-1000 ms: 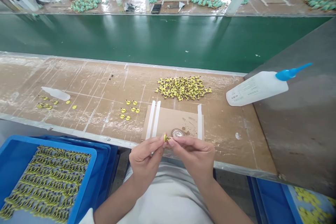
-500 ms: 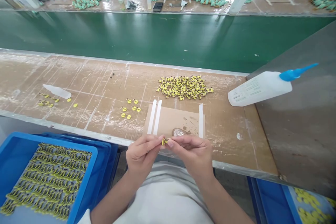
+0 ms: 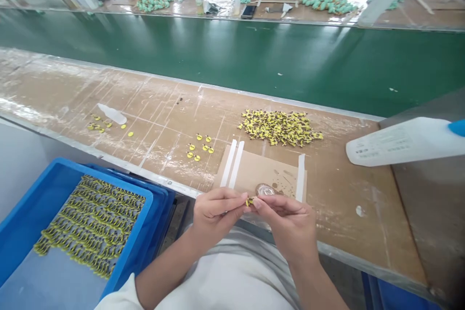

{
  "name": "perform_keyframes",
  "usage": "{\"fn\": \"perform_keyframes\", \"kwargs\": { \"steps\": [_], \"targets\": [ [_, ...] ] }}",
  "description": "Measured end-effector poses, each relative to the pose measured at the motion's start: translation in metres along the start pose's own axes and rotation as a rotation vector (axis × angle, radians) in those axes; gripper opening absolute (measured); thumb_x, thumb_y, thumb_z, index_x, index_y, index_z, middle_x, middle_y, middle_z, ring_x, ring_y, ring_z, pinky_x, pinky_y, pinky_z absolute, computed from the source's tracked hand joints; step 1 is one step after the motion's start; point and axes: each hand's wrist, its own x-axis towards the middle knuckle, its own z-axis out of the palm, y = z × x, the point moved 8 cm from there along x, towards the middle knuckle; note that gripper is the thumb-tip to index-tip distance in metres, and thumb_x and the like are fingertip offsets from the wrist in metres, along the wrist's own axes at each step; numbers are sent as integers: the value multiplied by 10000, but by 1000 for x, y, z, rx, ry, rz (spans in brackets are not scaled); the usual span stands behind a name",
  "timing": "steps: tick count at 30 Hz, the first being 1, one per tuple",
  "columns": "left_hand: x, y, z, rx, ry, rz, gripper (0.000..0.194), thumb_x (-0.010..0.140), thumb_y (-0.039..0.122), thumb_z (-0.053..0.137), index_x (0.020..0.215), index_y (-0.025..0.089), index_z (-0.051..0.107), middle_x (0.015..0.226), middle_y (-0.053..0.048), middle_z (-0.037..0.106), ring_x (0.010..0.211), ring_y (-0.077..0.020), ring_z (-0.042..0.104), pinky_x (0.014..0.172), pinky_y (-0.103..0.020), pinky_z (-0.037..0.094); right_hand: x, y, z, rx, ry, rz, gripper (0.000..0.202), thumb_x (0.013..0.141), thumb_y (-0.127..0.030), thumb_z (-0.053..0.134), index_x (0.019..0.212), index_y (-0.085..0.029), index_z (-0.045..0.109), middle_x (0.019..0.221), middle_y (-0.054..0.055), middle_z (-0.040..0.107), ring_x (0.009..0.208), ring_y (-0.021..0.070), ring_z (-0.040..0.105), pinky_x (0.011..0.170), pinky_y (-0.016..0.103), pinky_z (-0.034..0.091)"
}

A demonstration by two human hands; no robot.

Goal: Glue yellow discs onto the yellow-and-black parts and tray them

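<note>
Between the fingertips of both hands is a small yellow-and-black piece, mostly covered by the fingers. My left hand pinches it from the left. From the right, my right hand pinches its other side. Just beyond the fingers lies a cardboard sheet with white tape strips and a round clear blob on it. A heap of small yellow-and-black pieces sits behind the cardboard. Several yellow discs with dark parts lie to the left of it.
A white bottle with a blue nozzle leans at the right by a grey panel. More yellow discs lie near a white plastic piece at left. A blue tray holds rows of yellow-black pieces. Beyond the green belt, two people sit at another bench.
The view has swung left, so everything appears shifted to the right. Both hands still pinch the small piece over the cardboard's near edge, with little change in grip.
</note>
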Motion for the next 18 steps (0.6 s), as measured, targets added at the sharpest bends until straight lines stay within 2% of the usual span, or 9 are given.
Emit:
{"fn": "perform_keyframes", "kwargs": {
  "steps": [3, 6, 8, 10, 12, 14, 16, 18],
  "targets": [
    [-2, -2, -7, 25, 41, -26, 388, 764, 58, 706, 1087, 269, 739, 856, -65, 751, 737, -175, 703, 655, -279, 581, 4, 6, 7, -33, -42, 29, 172, 605, -266, 875, 728, -198, 774, 683, 65, 756, 601, 250, 733, 584, 350, 662],
    [-8, -5, -22, 65, 123, -89, 353, 738, 68, 732, 1042, 245, 755, 843, -72, 746, 723, -175, 698, 649, -275, 581, 6, 13, 22, -44, -88, 40, 207, 616, -283, 869, 782, -201, 776, 725, 66, 763, 644, 231, 736, 632, 347, 658],
    [-16, -7, -38, 78, 193, -145, 310, 727, 87, 745, 1004, 225, 760, 862, -78, 740, 737, -180, 699, 662, -279, 588, 6, 16, 37, -42, -125, 41, 249, 651, -324, 845, 862, -211, 774, 832, 73, 773, 720, 225, 739, 667, 343, 652],
    [-27, -9, -62, 71, 292, -196, 253, 739, 116, 741, 976, 205, 755, 884, -82, 732, 769, -186, 702, 685, -285, 594, 7, 21, 54, -85, -156, 29, 268, 737, -400, 771, 925, -210, 763, 981, 87, 760, 784, 218, 732, 670, 332, 642],
    [-47, -9, -96, 76, 437, -246, 210, 760, 149, 729, 964, 191, 744, 903, -81, 729, 795, -188, 704, 709, -297, 599, 13, 22, 69, -216, -156, -50, 304, 806, -452, 686, 956, -195, 749, 1043, 97, 740, 772, 197, 715, 620, 299, 616],
    [-78, -8, -141, 117, 614, -309, 212, 761, 188, 734, 973, 182, 734, 906, -72, 733, 779, -186, 707, 718, -314, 607, 23, 23, 86, -446, -157, -187, 345, 822, -458, 658, 1024, -185, 722, 939, 85, 742, 700, 175, 685, 583, 283, 576],
    [-122, -4, -195, 209, 812, -384, 244, 731, 232, 765, 965, 172, 731, 885, -61, 742, 759, -191, 712, 718, -326, 613, 34, 25, 108, -702, -183, -348, 382, 821, -446, 657, 1098, -183, 687, 786, 53, 723, 650, 172, 656, 629, 305, 557],
    [-178, 5, -255, 362, 1047, -448, 276, 699, 292, 788, 941, 171, 729, 826, -35, 744, 699, -180, 706, 700, -312, 610, 45, 28, 132, -894, -233, -510, 378, 848, -435, 622, 1122, -178, 669, 781, 58, 717, 670, 185, 649, 718, 339, 544]
  ]
}}
